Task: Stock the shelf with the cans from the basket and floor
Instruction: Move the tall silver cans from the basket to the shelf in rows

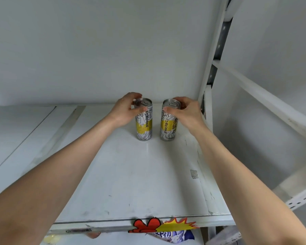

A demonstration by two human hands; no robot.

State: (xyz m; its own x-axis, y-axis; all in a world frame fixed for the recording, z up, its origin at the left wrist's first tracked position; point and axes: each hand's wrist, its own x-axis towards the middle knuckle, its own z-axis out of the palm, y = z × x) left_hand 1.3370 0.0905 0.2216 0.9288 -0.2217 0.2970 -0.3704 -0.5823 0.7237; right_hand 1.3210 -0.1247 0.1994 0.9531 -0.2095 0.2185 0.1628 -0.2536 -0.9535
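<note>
Two slim silver cans with yellow bands stand upright on the white shelf board (127,177), near its back wall. My left hand (125,110) grips the top of the left can (144,124); thumb and fingers wrap its rim. My right hand (184,110) holds the top of the right can (167,126) the same way. The cans are a small gap apart. Both bases rest on the board, as far as I can tell. No basket or floor shows in the head view.
A white upright post (212,68) and slanted braces (265,96) bound the shelf on the right. A red and yellow sticker (162,224) hangs on the front edge. More shelf boards (25,128) extend to the left.
</note>
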